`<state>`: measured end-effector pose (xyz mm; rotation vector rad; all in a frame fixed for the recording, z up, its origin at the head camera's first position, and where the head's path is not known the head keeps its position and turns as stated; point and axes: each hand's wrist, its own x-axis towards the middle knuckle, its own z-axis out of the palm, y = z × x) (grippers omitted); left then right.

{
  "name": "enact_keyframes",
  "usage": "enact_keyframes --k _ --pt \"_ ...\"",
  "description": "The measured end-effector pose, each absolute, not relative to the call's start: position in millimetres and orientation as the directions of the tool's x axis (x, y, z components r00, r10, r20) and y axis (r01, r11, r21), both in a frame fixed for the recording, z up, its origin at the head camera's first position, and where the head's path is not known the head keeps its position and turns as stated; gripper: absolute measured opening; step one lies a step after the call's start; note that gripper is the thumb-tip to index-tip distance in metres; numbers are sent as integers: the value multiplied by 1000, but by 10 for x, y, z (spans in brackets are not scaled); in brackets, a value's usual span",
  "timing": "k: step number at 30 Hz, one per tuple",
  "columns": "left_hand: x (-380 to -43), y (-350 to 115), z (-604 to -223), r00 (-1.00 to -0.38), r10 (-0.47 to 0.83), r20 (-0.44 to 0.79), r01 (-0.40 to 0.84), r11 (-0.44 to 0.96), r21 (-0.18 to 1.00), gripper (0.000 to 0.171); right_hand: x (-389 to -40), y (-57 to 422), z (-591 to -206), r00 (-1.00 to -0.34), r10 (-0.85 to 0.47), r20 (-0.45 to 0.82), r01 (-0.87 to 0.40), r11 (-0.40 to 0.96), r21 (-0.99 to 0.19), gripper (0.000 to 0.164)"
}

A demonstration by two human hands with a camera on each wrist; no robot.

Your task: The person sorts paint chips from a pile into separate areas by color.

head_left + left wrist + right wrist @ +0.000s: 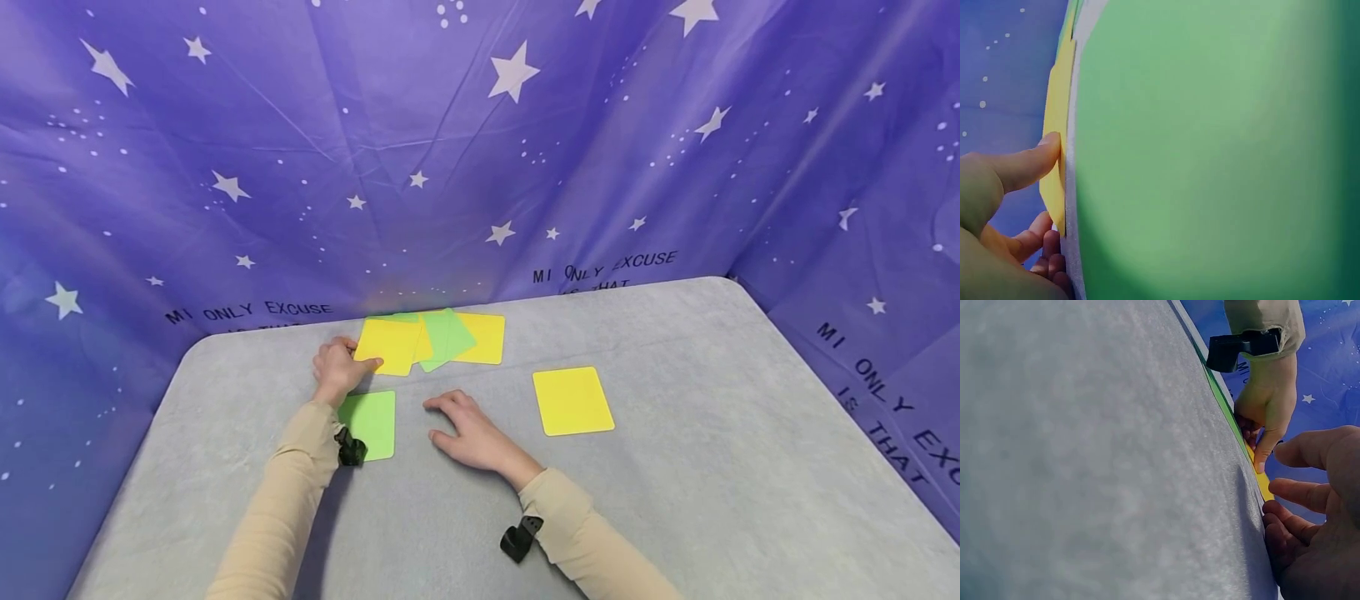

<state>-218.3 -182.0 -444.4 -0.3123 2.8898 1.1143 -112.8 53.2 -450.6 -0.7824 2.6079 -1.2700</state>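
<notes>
At the left end of an overlapping row of square cards lies a yellow card (386,343). My left hand (339,367) grips its left edge, thumb on top and fingers curled at the side; the left wrist view shows the thumb (1044,156) pressed on the yellow card (1054,119). Right beside it, partly under this card, are green cards (448,337) and another yellow card (486,337). My right hand (472,433) is relaxed above the table with nothing in its fingers. A lone green card (377,425) lies below the left wrist, partly hidden by it.
A separate yellow card (573,402) lies to the right of my right hand. The grey cloth-covered table (712,467) ends at the back against a purple star-printed curtain (450,125). Black cameras (519,540) are strapped to both wrists.
</notes>
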Motion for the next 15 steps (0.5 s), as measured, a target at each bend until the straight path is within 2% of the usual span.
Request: enact_keyframes --k 4,8,15 --pt "-2178 -1863 -4468 -981 -164 -107 -189 639 746 50 -1124 524 -4519 -855 -509 102 -395 510 -764 39" --pt "-2132 -1914 -4456 -990 -97 -105 -141 547 825 52 -1119 525 -4522 -852 -512 111 -402 503 -765 39" --pt "-2085 -2024 -4423 -992 41 -117 -81 499 863 82 -1138 522 -4529 -852 -513 102 -394 501 -771 40"
